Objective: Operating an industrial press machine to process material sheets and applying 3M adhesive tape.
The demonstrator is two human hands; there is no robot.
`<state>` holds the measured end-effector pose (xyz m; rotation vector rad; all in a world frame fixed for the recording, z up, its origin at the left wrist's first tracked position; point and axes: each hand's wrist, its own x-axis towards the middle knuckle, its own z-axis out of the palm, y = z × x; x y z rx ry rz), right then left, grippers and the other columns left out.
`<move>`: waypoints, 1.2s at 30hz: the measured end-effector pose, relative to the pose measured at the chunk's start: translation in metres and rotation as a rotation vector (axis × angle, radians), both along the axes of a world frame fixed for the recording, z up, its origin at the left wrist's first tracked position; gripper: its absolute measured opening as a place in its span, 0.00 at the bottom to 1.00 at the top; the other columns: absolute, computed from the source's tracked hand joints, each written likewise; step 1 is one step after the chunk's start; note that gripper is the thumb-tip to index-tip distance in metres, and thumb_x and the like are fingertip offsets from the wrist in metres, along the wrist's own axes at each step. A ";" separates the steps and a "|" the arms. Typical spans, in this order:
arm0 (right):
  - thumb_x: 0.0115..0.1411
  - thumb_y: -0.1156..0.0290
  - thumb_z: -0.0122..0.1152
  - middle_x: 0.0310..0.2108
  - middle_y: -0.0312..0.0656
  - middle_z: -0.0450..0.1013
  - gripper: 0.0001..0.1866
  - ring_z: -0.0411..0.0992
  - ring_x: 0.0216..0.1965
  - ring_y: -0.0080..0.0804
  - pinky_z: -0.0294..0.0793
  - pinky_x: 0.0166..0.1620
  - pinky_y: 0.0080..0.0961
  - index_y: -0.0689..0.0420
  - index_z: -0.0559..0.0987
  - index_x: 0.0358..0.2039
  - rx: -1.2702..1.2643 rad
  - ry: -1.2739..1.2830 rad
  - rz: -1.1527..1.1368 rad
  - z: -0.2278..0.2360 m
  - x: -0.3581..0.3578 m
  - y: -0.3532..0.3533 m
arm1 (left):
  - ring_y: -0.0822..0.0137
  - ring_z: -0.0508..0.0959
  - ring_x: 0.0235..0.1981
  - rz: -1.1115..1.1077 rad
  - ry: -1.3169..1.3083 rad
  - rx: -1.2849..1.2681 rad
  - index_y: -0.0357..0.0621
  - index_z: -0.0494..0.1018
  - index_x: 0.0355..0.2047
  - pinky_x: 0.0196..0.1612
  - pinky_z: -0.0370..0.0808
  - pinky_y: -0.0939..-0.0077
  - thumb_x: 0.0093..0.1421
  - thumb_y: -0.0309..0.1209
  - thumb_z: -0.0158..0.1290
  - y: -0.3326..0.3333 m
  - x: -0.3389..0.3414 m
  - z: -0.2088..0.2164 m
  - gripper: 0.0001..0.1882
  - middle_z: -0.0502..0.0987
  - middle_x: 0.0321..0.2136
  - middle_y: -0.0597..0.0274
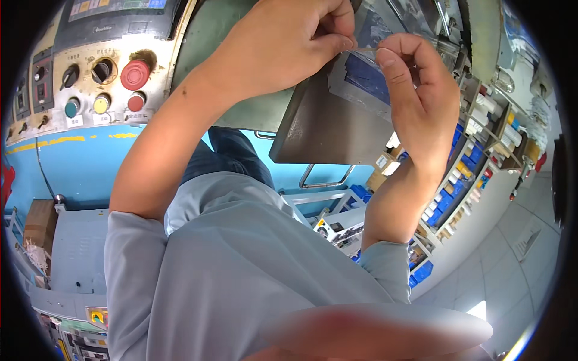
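Both my hands are raised in front of a machine. My left hand [289, 42] pinches the edge of a thin clear plastic sheet [376, 24] between thumb and fingers. My right hand [418, 90] pinches the same sheet right beside it, thumb pointing up, so the fingertips of both hands nearly touch. Just under the sheet a dark blue part [364, 75] sits on a grey metal block [331, 126] that sticks out from the machine. My fingers hide how the sheet meets the blue part.
A worn control panel [90, 90] at upper left carries a red mushroom button [135, 74], green, yellow and red buttons and knobs. Shelves with blue and yellow bins [469, 168] run along the right. A cardboard box [41, 222] stands at the left, above the blue machine wall [78, 168].
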<state>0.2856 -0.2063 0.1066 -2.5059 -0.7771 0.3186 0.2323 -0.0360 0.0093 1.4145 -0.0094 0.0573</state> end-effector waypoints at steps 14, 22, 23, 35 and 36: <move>0.66 0.72 0.60 0.28 0.31 0.74 0.06 0.66 0.30 0.14 0.66 0.35 0.13 0.61 0.79 0.39 -0.251 -0.098 0.076 0.001 0.005 0.016 | 0.72 0.76 0.27 -0.013 -0.070 -0.145 0.36 0.70 0.32 0.32 0.72 0.75 0.60 0.17 0.54 -0.007 -0.003 -0.018 0.04 0.77 0.25 0.57; 0.67 0.71 0.60 0.29 0.32 0.76 0.07 0.68 0.31 0.16 0.68 0.36 0.14 0.61 0.79 0.39 -0.258 -0.131 0.124 -0.005 0.007 0.017 | 0.74 0.79 0.36 -0.033 -0.064 -0.376 0.33 0.70 0.37 0.40 0.74 0.79 0.64 0.18 0.52 -0.014 -0.006 -0.022 0.03 0.79 0.32 0.58; 0.67 0.70 0.59 0.29 0.33 0.77 0.07 0.69 0.31 0.16 0.69 0.37 0.14 0.61 0.79 0.40 -0.258 -0.129 0.129 -0.005 0.007 0.015 | 0.74 0.79 0.37 -0.043 -0.047 -0.362 0.33 0.70 0.38 0.42 0.75 0.80 0.65 0.18 0.52 -0.014 -0.006 -0.021 0.03 0.79 0.33 0.58; 0.68 0.70 0.59 0.31 0.37 0.80 0.07 0.73 0.33 0.18 0.72 0.40 0.16 0.61 0.79 0.40 -0.223 -0.159 0.177 -0.010 0.005 0.015 | 0.72 0.80 0.42 -0.029 -0.051 -0.418 0.30 0.70 0.42 0.45 0.75 0.80 0.65 0.18 0.51 -0.019 -0.007 -0.024 0.05 0.80 0.37 0.56; 0.67 0.70 0.59 0.31 0.37 0.80 0.07 0.74 0.33 0.18 0.72 0.40 0.16 0.61 0.79 0.40 -0.234 -0.171 0.176 -0.010 0.004 0.016 | 0.72 0.80 0.42 -0.027 -0.067 -0.452 0.30 0.70 0.42 0.46 0.75 0.79 0.65 0.18 0.51 -0.019 -0.007 -0.024 0.06 0.80 0.37 0.55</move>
